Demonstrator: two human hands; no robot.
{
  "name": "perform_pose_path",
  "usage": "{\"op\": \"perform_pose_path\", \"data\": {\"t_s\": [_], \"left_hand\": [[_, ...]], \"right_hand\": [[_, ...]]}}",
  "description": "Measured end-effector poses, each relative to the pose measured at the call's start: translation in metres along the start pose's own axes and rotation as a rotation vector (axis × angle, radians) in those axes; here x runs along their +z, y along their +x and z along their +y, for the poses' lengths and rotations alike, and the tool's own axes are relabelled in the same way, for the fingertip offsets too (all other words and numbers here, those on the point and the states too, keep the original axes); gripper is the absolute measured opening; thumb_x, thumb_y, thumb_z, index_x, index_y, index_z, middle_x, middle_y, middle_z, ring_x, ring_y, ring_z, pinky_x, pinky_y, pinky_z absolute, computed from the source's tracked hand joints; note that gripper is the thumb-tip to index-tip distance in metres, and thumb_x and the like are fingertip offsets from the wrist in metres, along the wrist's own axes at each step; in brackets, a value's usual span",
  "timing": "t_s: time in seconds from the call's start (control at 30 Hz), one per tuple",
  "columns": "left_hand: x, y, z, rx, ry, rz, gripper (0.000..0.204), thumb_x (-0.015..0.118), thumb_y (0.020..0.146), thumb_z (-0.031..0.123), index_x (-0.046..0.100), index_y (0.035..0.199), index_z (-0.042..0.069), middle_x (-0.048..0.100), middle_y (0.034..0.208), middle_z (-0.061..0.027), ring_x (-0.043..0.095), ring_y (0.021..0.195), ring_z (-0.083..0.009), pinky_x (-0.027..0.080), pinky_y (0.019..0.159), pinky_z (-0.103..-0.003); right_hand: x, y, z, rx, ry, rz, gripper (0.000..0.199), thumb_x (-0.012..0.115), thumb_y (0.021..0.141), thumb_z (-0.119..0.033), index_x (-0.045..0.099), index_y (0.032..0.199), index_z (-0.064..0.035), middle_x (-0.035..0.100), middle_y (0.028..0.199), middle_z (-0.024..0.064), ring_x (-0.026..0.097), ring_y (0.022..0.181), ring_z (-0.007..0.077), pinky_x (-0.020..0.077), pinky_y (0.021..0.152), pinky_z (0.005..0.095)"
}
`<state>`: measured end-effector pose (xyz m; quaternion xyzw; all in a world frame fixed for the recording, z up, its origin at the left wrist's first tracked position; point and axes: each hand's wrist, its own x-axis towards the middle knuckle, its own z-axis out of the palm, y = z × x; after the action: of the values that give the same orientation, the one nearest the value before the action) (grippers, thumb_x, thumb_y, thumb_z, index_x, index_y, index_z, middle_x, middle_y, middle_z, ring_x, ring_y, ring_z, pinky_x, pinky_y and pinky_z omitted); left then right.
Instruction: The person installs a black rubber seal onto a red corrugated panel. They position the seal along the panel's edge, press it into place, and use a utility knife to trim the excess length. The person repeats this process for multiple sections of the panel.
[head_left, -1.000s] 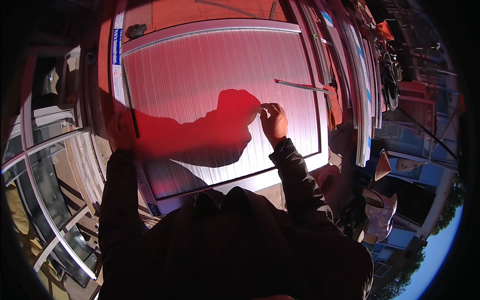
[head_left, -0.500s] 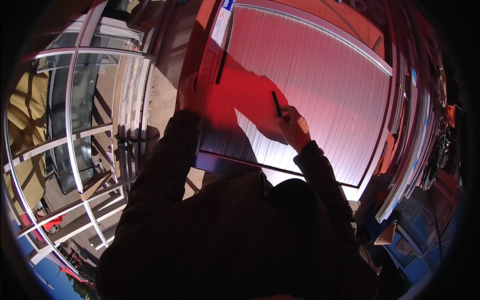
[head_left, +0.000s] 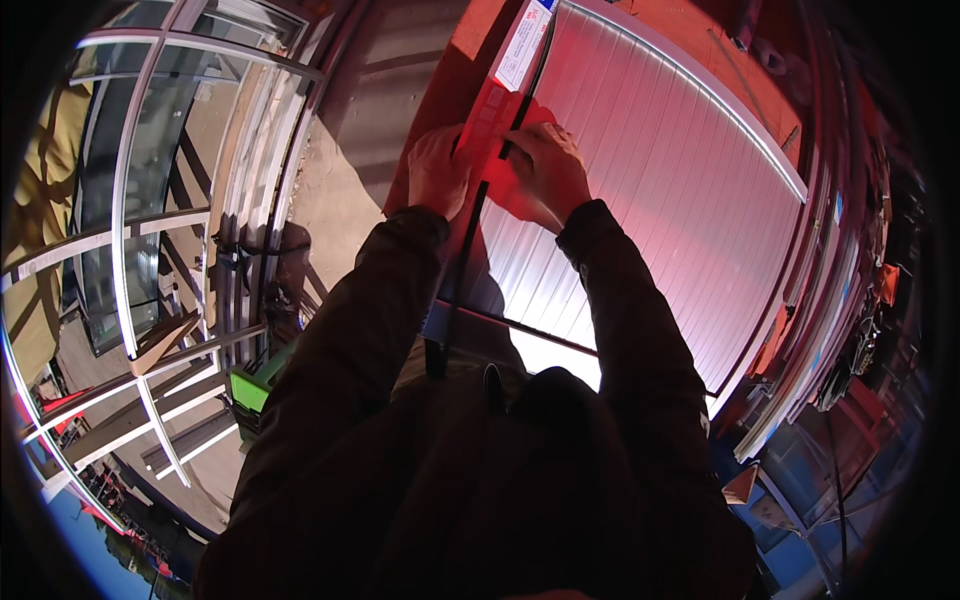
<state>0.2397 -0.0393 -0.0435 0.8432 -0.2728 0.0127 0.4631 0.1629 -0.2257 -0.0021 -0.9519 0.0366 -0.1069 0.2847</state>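
A ribbed pale panel (head_left: 660, 190) lies in a frame (head_left: 484, 122), lit partly red. Along the frame's left side runs a thin black strip (head_left: 467, 240) that looks like a rubber seal; its near end hangs past the frame's near edge. The fingers of my right hand (head_left: 550, 168) are pinched on this strip at the panel's left border. Just left of it, my left hand (head_left: 437, 175) is closed round the frame's outer edge, its fingertips partly in shadow.
A white label (head_left: 524, 45) sits on the frame's far left part. Metal-framed glass units (head_left: 135, 200) stand at left, with a green object (head_left: 262, 378) below them. Long profiles (head_left: 800, 370) are stacked at right. Orange board (head_left: 755, 80) shows beyond the panel.
My right hand has moved left from over the panel to the frame's left side, bringing the strip along. My view has shifted, so the panel appears farther right. My left hand stays at the frame.
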Motion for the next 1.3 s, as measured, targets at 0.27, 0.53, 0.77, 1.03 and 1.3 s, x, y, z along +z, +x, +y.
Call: {"op": "perform_pose_path", "data": {"t_s": [0.27, 0.53, 0.77, 1.03, 1.3], "left_hand": [[-0.002, -0.003, -0.003, -0.02, 0.043, 0.0, 0.029, 0.062, 0.092, 0.02, 0.063, 0.117, 0.006, 0.067, 0.114, -0.0117, 0.058, 0.113, -0.0346, 0.043, 0.1, -0.047], [0.003, -0.002, 0.001, -0.002, 0.097, 0.011, 0.029, 0.062, 0.092, 0.022, 0.063, 0.118, 0.009, 0.067, 0.116, -0.0098, 0.057, 0.115, -0.0338, 0.042, 0.1, -0.046], [-0.011, -0.01, 0.0, -0.07, -0.034, 0.016, 0.031, 0.065, 0.09, 0.017, 0.063, 0.118, 0.003, 0.065, 0.119, -0.0147, 0.06, 0.111, -0.0341, 0.045, 0.099, -0.043], [-0.042, -0.061, 0.011, -0.229, -0.074, -0.071, 0.028, 0.063, 0.091, 0.016, 0.065, 0.115, 0.002, 0.065, 0.12, -0.0158, 0.061, 0.112, -0.0323, 0.048, 0.097, -0.04], [-0.039, -0.076, 0.026, -0.128, -0.093, -0.025, 0.025, 0.069, 0.086, 0.016, 0.068, 0.107, 0.004, 0.066, 0.117, -0.0149, 0.06, 0.111, -0.0358, 0.047, 0.097, -0.045]], "right_hand": [[0.003, 0.018, 0.003, -0.084, -0.016, -0.058, 0.013, 0.071, 0.084, -0.016, 0.072, 0.096, -0.0122, 0.065, 0.094, 0.0045, 0.06, 0.092, 0.0276, 0.0448, 0.086, 0.0414], [0.006, 0.018, 0.006, -0.042, -0.022, -0.032, 0.011, 0.071, 0.084, -0.015, 0.069, 0.093, -0.0108, 0.066, 0.093, 0.0051, 0.061, 0.093, 0.0278, 0.0447, 0.086, 0.0406], [0.004, -0.05, -0.048, 0.3, 0.015, -0.209, 0.025, 0.073, 0.082, -0.032, 0.069, 0.081, -0.0072, 0.066, 0.077, 0.0118, 0.065, 0.079, 0.0337, 0.0515, 0.07, 0.044], [0.034, -0.087, -0.107, 0.571, 0.098, -0.395, 0.034, 0.071, 0.083, -0.04, 0.069, 0.086, -0.0056, 0.069, 0.084, 0.014, 0.068, 0.086, 0.0345, 0.0523, 0.076, 0.0449], [0.017, -0.076, -0.099, 0.824, 0.222, -0.447, 0.037, 0.066, 0.085, -0.04, 0.071, 0.095, -0.0053, 0.073, 0.087, 0.0131, 0.07, 0.09, 0.0332, 0.053, 0.081, 0.0426]]}}
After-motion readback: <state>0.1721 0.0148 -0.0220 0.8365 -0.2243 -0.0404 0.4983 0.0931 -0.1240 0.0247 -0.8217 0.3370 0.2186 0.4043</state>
